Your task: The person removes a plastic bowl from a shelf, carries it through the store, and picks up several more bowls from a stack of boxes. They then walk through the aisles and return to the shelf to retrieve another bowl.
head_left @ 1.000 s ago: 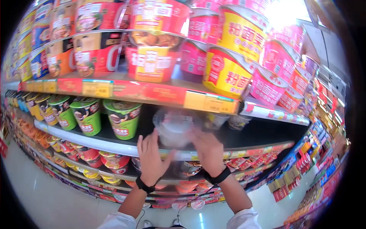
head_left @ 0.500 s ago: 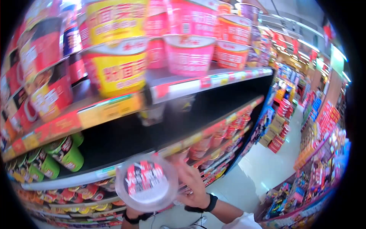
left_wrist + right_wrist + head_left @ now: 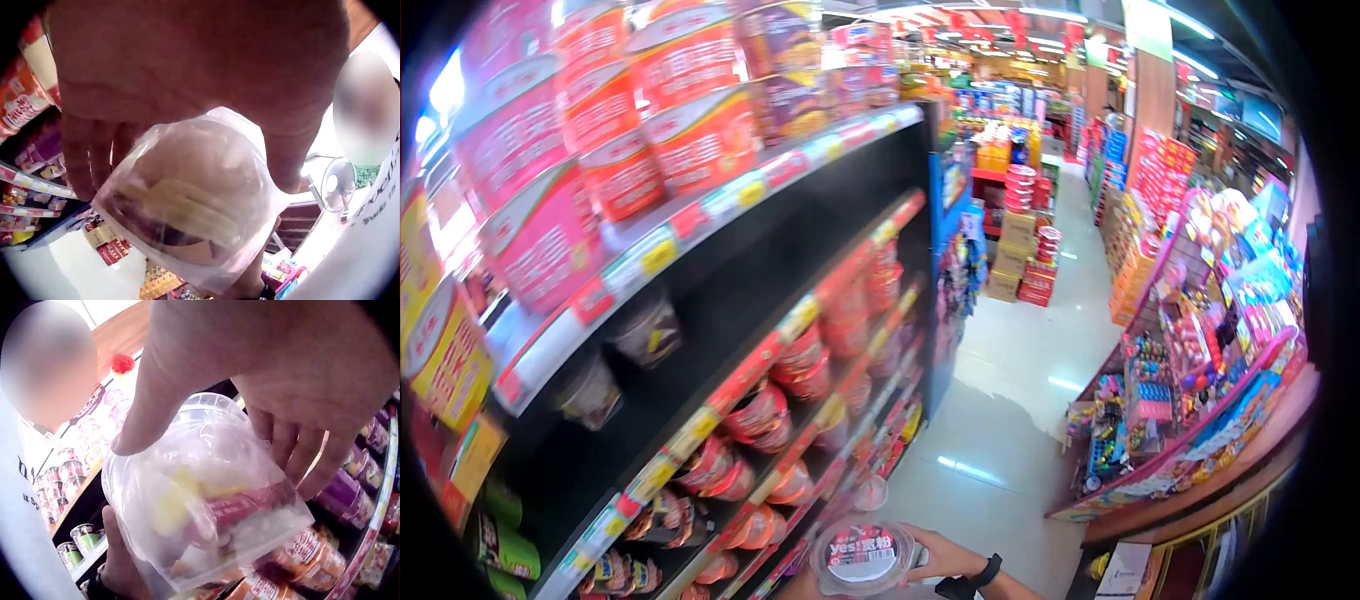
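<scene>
Both hands hold a clear plastic tub of instant noodles (image 3: 862, 556) low in front of the body, its lid up and carrying a red, black and white label. The left hand (image 3: 200, 69) spans one side of the tub, thumb and fingers on opposite sides; in the head view only a bit of it shows at the bottom edge. From the other side the right hand (image 3: 945, 560) grips the tub, its thumb and fingers around the wall in the right wrist view. Packets show through the cloudy wall of the tub (image 3: 206, 506), a dark red one among them.
A store shelf (image 3: 730, 255) runs along the left, with pink and orange noodle cups (image 3: 540, 240) on top and two clear tubs (image 3: 645, 330) below. Stacked cartons (image 3: 1015, 250) stand at its far end. The tiled aisle (image 3: 990, 400) passes a display rack (image 3: 1170, 380) on the right.
The tub has come off the shelf and down toward the body, with both hands on it. The head view has swung right, from the shelf front to the aisle.
</scene>
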A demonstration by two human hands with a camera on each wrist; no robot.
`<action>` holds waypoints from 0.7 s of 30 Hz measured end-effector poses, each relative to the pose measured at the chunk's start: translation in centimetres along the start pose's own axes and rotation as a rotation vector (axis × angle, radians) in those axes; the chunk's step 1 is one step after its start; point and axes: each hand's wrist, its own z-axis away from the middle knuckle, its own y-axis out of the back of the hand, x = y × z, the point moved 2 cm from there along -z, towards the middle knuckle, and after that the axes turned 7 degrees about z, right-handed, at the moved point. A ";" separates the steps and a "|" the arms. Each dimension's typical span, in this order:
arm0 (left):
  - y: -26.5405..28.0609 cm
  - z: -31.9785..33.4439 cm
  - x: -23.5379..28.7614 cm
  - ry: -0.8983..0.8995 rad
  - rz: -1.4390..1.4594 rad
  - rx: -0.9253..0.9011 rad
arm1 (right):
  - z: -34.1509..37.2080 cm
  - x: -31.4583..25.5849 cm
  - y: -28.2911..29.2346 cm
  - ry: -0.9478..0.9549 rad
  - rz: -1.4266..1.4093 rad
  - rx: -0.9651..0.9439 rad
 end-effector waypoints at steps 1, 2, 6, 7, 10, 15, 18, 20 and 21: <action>-0.4 -1.5 0.4 0.001 -0.008 -0.050 | 0.4 -0.3 1.1 0.019 -0.010 0.050; -0.7 -3.0 0.8 -0.002 -0.019 -0.102 | 0.7 -0.6 2.3 0.039 -0.019 0.100; -3.6 -10.2 2.8 -0.047 -0.088 -0.299 | 2.9 -1.3 7.7 0.015 -0.081 0.263; -4.7 -12.0 3.0 -0.103 -0.126 -0.345 | 3.8 -0.7 9.0 0.043 -0.061 0.301; -8.4 -17.2 3.2 -0.286 -0.207 -0.482 | 6.2 1.4 12.5 0.168 -0.072 0.447; -15.4 -20.5 2.0 -0.204 -0.009 -0.524 | 11.5 0.2 16.9 0.198 -0.183 0.654; -16.3 -20.0 -5.2 -0.204 -0.144 -0.490 | 14.1 2.5 17.6 0.114 -0.262 0.752; -17.9 -20.9 -5.5 -0.134 -0.217 -0.559 | 15.5 3.6 18.0 0.078 -0.254 0.780; -18.7 -21.5 -5.2 -0.099 -0.253 -0.597 | 16.0 4.0 18.2 0.058 -0.252 0.798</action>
